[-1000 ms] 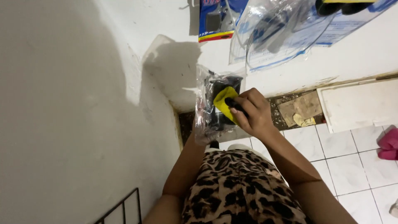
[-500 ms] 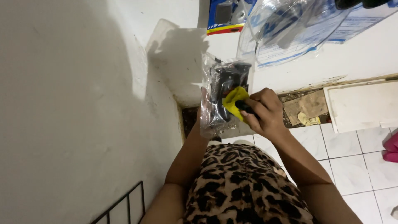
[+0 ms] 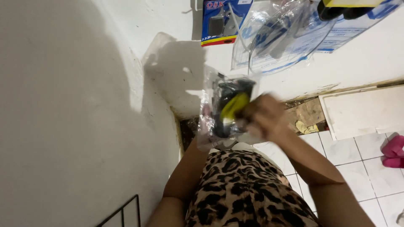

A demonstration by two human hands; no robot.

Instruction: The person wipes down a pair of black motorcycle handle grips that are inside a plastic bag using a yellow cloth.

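Observation:
I hold a clear plastic bag in front of my chest, up near a white wall corner. Inside it is a black object with a yellow part. My right hand, blurred by motion, grips the bag at its right side around the yellow part. My left hand is hidden behind the bag; only its forearm shows, rising up to the bag's lower edge. A leopard-print garment fills the bottom of the view.
Clear and blue packaged goods hang on the white wall above. A white board leans at the wall's base on the right. White floor tiles, a pink slipper and a black wire rack lie below.
The bag and my right hand stay together in front of me while the view shifts; the right hand is now blurred, moving at the bag's side.

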